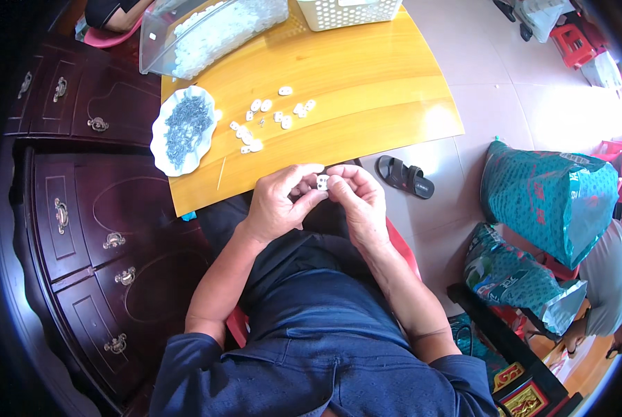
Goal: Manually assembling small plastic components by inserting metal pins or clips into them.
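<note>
Just off the near edge of the yellow wooden table (366, 90), my two hands meet around a small white plastic piece (322, 182) with dark holes. My right hand (357, 203) pinches it between thumb and fingers. My left hand (283, 200) is closed beside it, its thumb and fingertips close against the same piece; anything else in those fingers is too small to make out. Several similar white pieces (256, 105) lie scattered on the table. To their left, a white scalloped dish (159, 142) holds many small grey metal parts (187, 125).
At the table's back stand a clear bin (159, 42) full of white pieces and a white perforated basket (352, 15). A thin stick (222, 174) lies near the front edge. Dark wooden drawers (116, 201) flank the left. Teal bags (547, 198) and a sandal (404, 177) are at right; other people sit nearby.
</note>
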{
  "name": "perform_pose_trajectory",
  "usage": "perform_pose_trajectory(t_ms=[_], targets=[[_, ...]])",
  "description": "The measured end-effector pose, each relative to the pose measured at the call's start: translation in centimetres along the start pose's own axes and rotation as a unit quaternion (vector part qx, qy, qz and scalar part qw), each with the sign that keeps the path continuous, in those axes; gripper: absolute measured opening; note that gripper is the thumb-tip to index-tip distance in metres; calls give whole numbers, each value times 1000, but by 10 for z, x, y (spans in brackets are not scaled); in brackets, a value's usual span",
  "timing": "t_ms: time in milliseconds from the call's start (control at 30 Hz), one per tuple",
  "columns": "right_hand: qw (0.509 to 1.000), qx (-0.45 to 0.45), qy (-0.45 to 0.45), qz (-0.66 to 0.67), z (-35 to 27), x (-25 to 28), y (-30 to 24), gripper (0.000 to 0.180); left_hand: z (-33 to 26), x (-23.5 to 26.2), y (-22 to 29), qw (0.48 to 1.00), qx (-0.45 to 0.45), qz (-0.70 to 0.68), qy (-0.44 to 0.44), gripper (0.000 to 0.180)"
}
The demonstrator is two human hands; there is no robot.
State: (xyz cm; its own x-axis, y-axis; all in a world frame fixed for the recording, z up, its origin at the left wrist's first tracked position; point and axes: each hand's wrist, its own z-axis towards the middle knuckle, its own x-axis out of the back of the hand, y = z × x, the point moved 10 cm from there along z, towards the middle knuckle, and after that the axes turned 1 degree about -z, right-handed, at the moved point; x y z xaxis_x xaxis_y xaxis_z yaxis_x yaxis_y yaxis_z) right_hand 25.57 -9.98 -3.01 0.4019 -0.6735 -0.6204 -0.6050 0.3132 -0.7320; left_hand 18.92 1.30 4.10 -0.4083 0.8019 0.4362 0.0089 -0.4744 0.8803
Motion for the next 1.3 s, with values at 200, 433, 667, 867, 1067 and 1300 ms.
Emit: perform_pose_trajectory(t_ms=[200, 433, 667, 867, 1067, 1300], targets=[[999, 24, 37, -23, 0, 11, -1, 17, -3, 0, 2, 999, 1, 23, 43, 13], [997, 47, 38, -46, -1, 9, -8, 14, -10, -12, -24, 984, 104, -141, 46, 7], [997, 32, 29, -59, 1, 10, -7, 13, -14, -24, -42, 949, 216, -225, -40, 8], [999, 23, 13, -43, 0, 6, -6, 12, -16, -20, -43, 949, 229, -214, -40, 7], [998, 3, 5, -61, -1, 4, -4, 14, -11, -17, -42, 948, 233, -204, -75, 8], [999, 4, -1, -49, -1, 3, -4, 15, -11, -15, -41, 949, 237, -199, -65, 9]])
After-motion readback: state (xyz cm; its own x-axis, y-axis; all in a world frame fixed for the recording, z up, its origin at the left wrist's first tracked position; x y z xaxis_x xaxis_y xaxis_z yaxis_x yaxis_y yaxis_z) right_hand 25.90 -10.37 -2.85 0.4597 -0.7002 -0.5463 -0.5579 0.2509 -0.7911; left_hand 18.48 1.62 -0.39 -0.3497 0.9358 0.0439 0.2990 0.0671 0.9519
